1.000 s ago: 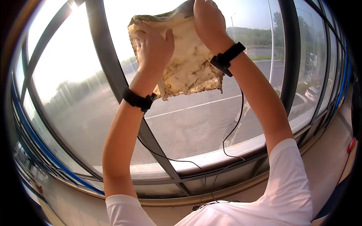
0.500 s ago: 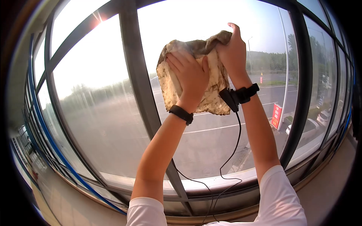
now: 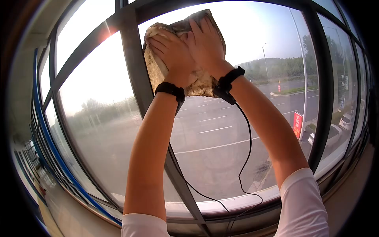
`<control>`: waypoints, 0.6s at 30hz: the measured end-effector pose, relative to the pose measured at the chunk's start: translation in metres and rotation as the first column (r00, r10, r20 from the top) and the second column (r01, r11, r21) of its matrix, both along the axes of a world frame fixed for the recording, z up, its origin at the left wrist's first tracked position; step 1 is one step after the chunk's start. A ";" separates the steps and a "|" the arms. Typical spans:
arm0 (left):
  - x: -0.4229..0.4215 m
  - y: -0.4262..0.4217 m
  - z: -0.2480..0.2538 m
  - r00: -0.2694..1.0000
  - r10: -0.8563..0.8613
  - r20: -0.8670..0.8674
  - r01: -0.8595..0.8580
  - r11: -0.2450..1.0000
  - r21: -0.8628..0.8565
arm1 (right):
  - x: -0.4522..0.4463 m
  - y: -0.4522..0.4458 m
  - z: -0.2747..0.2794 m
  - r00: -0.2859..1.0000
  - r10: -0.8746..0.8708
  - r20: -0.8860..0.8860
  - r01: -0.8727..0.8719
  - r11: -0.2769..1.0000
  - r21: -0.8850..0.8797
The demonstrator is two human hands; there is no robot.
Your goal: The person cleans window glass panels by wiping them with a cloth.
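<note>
A stained, yellowish cloth (image 3: 156, 71) with a grey fold along its top lies against the upper part of the window pane (image 3: 213, 134), beside the dark frame post. My left hand (image 3: 173, 53) is flat on the cloth's left part, fingers extended up and to the left. Close beside it, my right hand (image 3: 207, 45) presses on the right part with its fingers spread upward. The two hands nearly touch at the thumbs. Each wrist wears a black band, and thin black cables hang down from them.
Dark window frame posts (image 3: 136, 67) stand on both sides of the pane. A blue rail (image 3: 59, 146) runs along the left. Below is the window sill (image 3: 237, 201). Through the glass show a road, a red sign (image 3: 297, 124), a pole and parked cars.
Both hands have moved up and left over the glass with the cloth. My right hand has come in beside my left and lies flatter, its fingers now upright on the cloth.
</note>
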State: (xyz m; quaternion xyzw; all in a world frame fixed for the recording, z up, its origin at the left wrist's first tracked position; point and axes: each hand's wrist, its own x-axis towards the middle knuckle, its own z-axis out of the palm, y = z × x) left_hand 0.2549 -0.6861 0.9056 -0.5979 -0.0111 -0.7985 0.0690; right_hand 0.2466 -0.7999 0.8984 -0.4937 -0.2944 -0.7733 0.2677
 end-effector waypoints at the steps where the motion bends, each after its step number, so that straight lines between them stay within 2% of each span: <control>1: -0.002 0.003 0.012 1.000 -0.025 0.008 0.025 0.999 -0.028 | 0.002 0.005 0.014 1.000 0.022 0.007 -0.022 1.000 0.013; 6: -0.001 0.031 0.054 0.991 0.122 0.063 -0.123 0.992 0.005 | 0.007 0.025 0.056 0.973 -0.042 0.228 0.027 0.997 0.070; 9: -0.006 0.033 0.056 0.997 -0.004 0.075 0.000 0.999 0.042 | 0.003 0.031 0.060 0.974 -0.038 0.222 0.011 0.992 0.123; 12: -0.005 0.035 0.053 0.990 0.037 0.134 -0.044 0.998 0.048 | 0.004 0.034 0.056 0.966 -0.004 0.257 -0.031 0.991 0.130; 15: -0.005 0.035 0.053 0.990 -0.008 0.141 0.004 0.999 0.035 | 0.001 0.032 0.053 0.968 -0.011 0.249 -0.016 0.995 0.103; 18: 0.000 0.034 0.054 0.964 -0.009 0.265 0.000 0.999 0.035 | -0.022 0.027 0.052 0.918 -0.060 0.393 -0.010 0.985 0.174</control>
